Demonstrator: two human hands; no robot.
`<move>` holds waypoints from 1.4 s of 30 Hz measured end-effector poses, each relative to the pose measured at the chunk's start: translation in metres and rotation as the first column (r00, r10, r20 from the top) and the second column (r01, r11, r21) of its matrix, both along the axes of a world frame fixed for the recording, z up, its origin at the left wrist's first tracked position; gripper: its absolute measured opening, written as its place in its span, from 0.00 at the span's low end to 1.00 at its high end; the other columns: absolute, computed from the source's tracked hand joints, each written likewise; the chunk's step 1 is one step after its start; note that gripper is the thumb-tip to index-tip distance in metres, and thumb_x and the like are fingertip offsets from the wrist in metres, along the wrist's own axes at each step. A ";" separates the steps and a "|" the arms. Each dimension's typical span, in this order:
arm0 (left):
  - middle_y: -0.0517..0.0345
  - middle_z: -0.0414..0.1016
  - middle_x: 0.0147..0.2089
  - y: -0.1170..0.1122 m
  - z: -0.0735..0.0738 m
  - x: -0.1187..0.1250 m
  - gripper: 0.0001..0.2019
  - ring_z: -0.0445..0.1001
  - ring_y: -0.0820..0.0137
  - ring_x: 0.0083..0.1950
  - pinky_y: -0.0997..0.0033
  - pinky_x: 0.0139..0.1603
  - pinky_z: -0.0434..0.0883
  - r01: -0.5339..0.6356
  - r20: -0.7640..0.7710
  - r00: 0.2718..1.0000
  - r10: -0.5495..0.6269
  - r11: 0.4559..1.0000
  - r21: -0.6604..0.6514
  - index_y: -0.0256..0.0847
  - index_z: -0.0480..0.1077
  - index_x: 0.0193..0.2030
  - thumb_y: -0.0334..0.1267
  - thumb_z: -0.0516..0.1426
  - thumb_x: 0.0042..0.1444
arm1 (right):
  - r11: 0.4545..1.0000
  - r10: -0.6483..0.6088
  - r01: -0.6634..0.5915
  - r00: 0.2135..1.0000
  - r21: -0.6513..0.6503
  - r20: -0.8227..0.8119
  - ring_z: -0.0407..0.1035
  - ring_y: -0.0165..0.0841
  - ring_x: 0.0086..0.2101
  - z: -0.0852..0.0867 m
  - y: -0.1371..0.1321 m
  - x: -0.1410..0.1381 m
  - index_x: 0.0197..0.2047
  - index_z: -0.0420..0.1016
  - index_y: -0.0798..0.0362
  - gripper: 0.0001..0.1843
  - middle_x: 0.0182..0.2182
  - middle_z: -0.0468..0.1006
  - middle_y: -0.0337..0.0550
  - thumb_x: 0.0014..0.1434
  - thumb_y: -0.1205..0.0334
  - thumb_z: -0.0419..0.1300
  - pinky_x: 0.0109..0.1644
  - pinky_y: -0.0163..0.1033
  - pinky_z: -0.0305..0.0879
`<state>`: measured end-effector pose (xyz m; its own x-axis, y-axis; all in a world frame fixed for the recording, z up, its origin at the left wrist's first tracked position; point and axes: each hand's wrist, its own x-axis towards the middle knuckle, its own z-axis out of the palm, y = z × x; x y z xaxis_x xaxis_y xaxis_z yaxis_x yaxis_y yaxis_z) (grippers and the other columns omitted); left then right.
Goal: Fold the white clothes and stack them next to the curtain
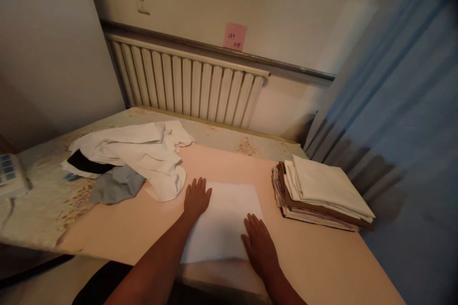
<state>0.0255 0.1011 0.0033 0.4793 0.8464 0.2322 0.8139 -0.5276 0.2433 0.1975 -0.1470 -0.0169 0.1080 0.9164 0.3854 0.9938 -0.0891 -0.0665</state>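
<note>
A folded white cloth point(223, 221) lies flat on the pink table top point(322, 262) in front of me. My left hand point(196, 198) rests flat on the cloth's upper left corner, fingers stretched out and close together. My right hand point(259, 240) lies flat on the cloth's lower right edge, fingers extended. Neither hand holds anything.
A heap of unfolded white, grey and black clothes point(136, 157) lies to the left. A stack of folded cloths point(320, 193) stands at the right. A radiator point(186, 81) lines the far wall, a blue curtain point(404, 119) hangs at right, and a keypad device point(10, 174) sits at far left.
</note>
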 end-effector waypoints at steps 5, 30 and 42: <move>0.49 0.53 0.72 -0.001 0.004 -0.012 0.28 0.46 0.54 0.73 0.49 0.69 0.48 0.025 -0.038 0.999 -0.027 0.999 -0.032 0.37 0.54 0.69 0.46 0.40 0.66 | 1.000 0.001 -0.001 1.000 -0.018 -0.008 0.53 0.41 0.64 0.001 0.000 -0.001 0.64 0.63 0.54 0.24 0.64 0.63 0.49 0.68 0.56 0.48 0.67 0.53 0.53; 0.39 0.58 0.68 -0.101 0.006 -0.087 0.23 0.59 0.57 0.67 0.56 0.63 0.60 -0.087 0.142 0.984 0.105 0.988 -0.131 0.33 0.62 0.62 0.36 0.47 0.61 | 0.999 0.002 -0.001 1.000 0.038 -0.017 0.55 0.41 0.64 0.001 -0.002 -0.004 0.61 0.66 0.56 0.23 0.62 0.65 0.50 0.68 0.57 0.47 0.66 0.51 0.52; 0.54 0.79 0.36 -0.082 0.030 -0.112 0.13 0.77 0.65 0.40 0.70 0.39 0.68 -0.184 0.131 0.947 0.294 0.830 -0.527 0.40 0.70 0.35 0.43 0.48 0.60 | 0.998 0.007 -0.005 0.999 0.069 -0.032 0.56 0.41 0.63 -0.001 -0.001 -0.002 0.60 0.67 0.55 0.22 0.61 0.66 0.51 0.67 0.59 0.48 0.66 0.51 0.52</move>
